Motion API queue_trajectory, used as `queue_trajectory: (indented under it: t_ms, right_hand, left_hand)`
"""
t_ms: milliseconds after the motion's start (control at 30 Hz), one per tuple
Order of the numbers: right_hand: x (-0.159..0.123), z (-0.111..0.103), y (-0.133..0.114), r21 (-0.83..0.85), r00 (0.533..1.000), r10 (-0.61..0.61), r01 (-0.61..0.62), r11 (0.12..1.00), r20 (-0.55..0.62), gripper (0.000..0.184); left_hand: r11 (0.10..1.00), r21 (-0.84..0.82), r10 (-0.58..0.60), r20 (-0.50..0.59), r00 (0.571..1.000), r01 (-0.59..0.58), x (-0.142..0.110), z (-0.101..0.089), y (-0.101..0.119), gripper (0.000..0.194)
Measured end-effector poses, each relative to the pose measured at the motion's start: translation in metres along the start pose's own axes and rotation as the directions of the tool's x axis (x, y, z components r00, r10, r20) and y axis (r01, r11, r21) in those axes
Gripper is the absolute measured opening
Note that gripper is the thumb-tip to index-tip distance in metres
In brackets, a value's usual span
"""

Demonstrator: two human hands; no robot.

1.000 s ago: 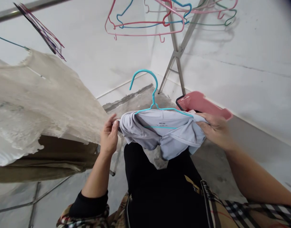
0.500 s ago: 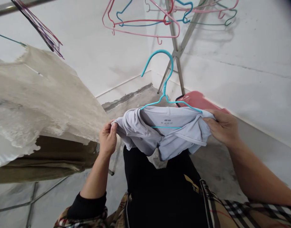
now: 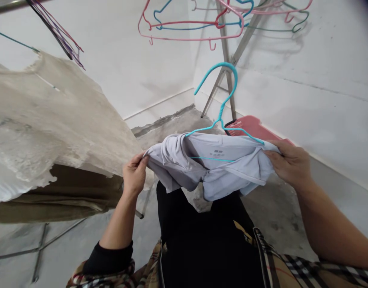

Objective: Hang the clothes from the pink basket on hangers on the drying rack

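A light grey garment (image 3: 232, 180) with a small printed label inside its neck hangs on a turquoise hanger (image 3: 229, 96) in front of my body. The hanger's hook points up, and its lower bar shows through the neck opening. My left hand (image 3: 135, 173) pinches the garment's left shoulder edge between thumb and fingers. On the other side, my right hand (image 3: 290, 163) is closed on the right shoulder, near the hanger's end. The cloth stretches between both hands, its lower part bunched and hanging.
A cream lace top (image 3: 67, 108) and olive-brown cloth (image 3: 82, 196) hang at left. Pink (image 3: 190, 39), red and blue hangers hang above, by a metal rack's crossed legs (image 3: 229, 76). A pink basket (image 3: 256, 128) stands on the floor against the wall.
The turquoise hanger has shifted right and its hook leans further right. My hands have drawn slightly apart, pulling the garment's shoulders wider. The view has shifted a little.
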State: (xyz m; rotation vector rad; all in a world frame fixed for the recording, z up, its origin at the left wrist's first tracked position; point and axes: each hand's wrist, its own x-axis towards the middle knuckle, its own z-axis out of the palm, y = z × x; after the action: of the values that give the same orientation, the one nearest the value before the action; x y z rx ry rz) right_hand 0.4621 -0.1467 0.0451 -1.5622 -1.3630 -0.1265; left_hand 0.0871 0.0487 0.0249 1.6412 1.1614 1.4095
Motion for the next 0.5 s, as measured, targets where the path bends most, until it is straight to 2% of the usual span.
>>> queue_trajectory:
  t_ms: [100,167,233,300,367,433,500]
  right_hand:
    - [0.002,0.001,0.001,-0.008,0.997,-0.025,0.026,1.000,0.068,0.021]
    - [0.003,0.002,0.000,-0.011,0.998,-0.013,0.014,1.000,0.065,0.021]
    - [0.004,0.003,-0.002,-0.008,0.999,0.009,-0.009,1.000,0.034,0.020]
    - [0.005,0.005,-0.007,0.005,1.000,0.019,-0.019,1.000,0.018,0.019]
    - [0.008,0.006,-0.015,0.033,0.999,0.007,-0.009,0.999,0.041,0.019]
    - [0.010,0.006,-0.026,0.076,0.997,-0.006,0.000,0.997,0.082,0.018]
    - [0.014,0.005,-0.039,0.109,0.989,0.016,-0.032,0.994,0.148,0.018]
  left_hand:
    - [0.995,0.067,0.086,-0.161,0.983,-0.076,-0.001,-0.002,-0.001,0.029]
    - [0.986,0.105,0.152,-0.197,0.969,-0.133,-0.001,-0.002,0.001,0.028]
    - [0.958,0.167,0.264,-0.187,0.946,-0.234,-0.001,-0.002,0.005,0.028]
    - [0.887,0.260,0.424,-0.130,0.896,-0.381,-0.002,0.001,0.012,0.032]
    - [0.798,0.329,0.542,-0.023,0.840,-0.505,-0.003,0.005,0.018,0.037]
    - [0.760,0.329,0.558,0.112,0.822,-0.561,-0.002,0.010,0.021,0.035]
    - [0.769,0.299,0.528,0.201,0.825,-0.565,-0.001,0.016,0.021,0.028]
